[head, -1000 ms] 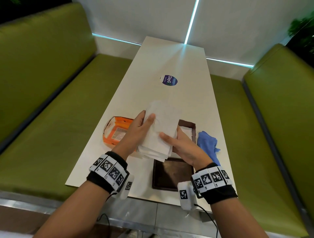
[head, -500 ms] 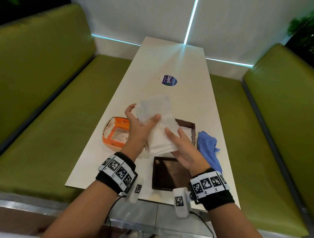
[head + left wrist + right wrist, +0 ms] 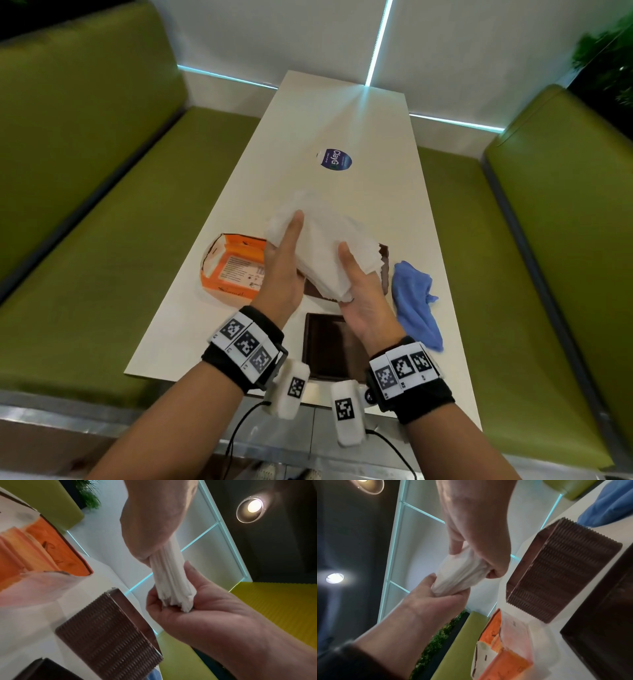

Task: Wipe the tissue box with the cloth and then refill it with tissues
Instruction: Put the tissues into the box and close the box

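Both hands hold a thick stack of white tissues (image 3: 325, 246) in the air above the brown ribbed tissue box (image 3: 384, 270), which the stack mostly hides. My left hand (image 3: 284, 260) grips the stack's left side with the thumb on top. My right hand (image 3: 359, 294) grips its near end from below. In the wrist views the tissues (image 3: 171, 581) (image 3: 458, 577) are squeezed between the two hands, and the box (image 3: 106, 628) (image 3: 565, 574) stands open on the table. The blue cloth (image 3: 414, 305) lies crumpled to the right of the box.
The box's dark lid (image 3: 329, 346) lies flat near the table's front edge. An opened orange tissue pack (image 3: 236, 270) sits to the left. A round sticker (image 3: 334, 159) marks the white table (image 3: 342, 120) farther back. Green benches (image 3: 102, 240) flank both sides.
The tissue stack has been turned and tilted between my hands, and my hands have regripped it. It stays in the air above the box.
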A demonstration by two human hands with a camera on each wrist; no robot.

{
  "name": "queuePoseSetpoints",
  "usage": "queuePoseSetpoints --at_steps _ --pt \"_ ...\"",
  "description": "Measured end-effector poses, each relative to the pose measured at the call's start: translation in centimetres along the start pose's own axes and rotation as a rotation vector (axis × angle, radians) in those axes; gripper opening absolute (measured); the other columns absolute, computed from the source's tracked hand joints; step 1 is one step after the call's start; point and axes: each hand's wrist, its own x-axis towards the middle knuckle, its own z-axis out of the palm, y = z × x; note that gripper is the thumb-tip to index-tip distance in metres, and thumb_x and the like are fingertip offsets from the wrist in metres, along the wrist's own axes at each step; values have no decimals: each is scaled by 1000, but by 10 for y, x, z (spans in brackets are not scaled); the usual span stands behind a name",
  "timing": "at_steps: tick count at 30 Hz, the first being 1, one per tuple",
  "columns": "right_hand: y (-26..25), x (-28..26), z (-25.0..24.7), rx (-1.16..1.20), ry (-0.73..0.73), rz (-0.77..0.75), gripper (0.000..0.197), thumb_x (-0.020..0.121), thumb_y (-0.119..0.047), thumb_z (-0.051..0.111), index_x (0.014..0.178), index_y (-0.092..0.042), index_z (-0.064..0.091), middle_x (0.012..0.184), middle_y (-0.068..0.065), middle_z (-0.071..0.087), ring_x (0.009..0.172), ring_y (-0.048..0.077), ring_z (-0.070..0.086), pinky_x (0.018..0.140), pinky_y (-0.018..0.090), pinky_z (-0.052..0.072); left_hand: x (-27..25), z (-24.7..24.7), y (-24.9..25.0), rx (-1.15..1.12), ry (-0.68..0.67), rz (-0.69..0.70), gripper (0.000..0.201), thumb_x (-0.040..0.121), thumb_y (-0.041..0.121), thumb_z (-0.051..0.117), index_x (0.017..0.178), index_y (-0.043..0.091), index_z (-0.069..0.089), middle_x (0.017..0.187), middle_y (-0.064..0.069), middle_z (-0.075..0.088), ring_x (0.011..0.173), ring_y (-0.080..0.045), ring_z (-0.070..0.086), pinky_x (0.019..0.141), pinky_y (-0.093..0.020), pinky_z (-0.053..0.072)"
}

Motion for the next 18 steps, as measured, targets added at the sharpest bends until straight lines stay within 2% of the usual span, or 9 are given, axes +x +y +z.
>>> queuePoseSetpoints --at_steps 2,4,5,8,10,12,15,17,18 --pt "-4 0 -2 -49 51 -17 32 93 -14 59 125 -15 59 118 7 71 110 24 67 76 38 60 2 -2 2 30 -10 12 47 83 30 73 124 16 55 114 -5 68 102 -23 67 72 -35 59" --pt "-8 1 -6 -92 93 -15 40 90 -17 64 129 -13 57 123 8 68 115 26 65 83 40 59 12 -9 6 98 -3 56 37 85 32 71 115 22 53 111 -3 65 98 -21 64 69 -33 57" --pt "-8 2 -7 -104 104 -10 39 90 -18 64 128 -13 58 124 8 68 116 26 64 89 42 57 14 -11 6 137 -1 62 30 86 33 70 110 26 53 111 -3 64 99 -22 63 71 -36 57" --pt "-6 6 -7 -161 95 -14 25 91 -17 64 116 -20 64 122 7 69 116 25 64 101 44 49 13 -12 -3 284 -32 95 19 89 38 65 103 32 54 119 -9 63 111 -30 61 92 -48 54" --pt "-7 7 -9 -235 74 -4 30 92 -19 62 122 -19 61 125 6 67 118 24 63 103 44 47 11 -14 -7 384 -28 120 21 91 41 61 107 32 51 119 -7 61 113 -28 60 96 -48 52" --pt "-11 8 -19 -343 43 53 42 94 -16 60 135 -15 50 131 7 63 121 22 60 104 42 46 15 -19 -10 466 3 157 22 95 39 56 111 29 45 112 -3 57 108 -25 58 91 -42 53" --pt "-16 12 -30 -636 124 46 55 95 -15 57 143 -19 30 140 9 50 122 23 56 102 39 48 16 -22 -13 586 85 259 20 100 22 50 112 26 34 93 5 45 83 -12 50 67 -24 45" --pt "-19 12 -31 -858 181 -77 58 97 -12 52 141 -29 20 131 12 49 107 23 60 91 30 54 16 -23 -17 667 77 248 20 101 16 46 111 27 33 89 5 42 76 -9 46 64 -23 41" --pt "-22 12 -31 -959 189 -149 56 98 -9 48 141 -31 20 119 11 53 90 19 61 76 18 54 17 -22 -18 703 29 210 16 101 17 44 109 29 38 90 4 45 77 -11 48 66 -25 42"
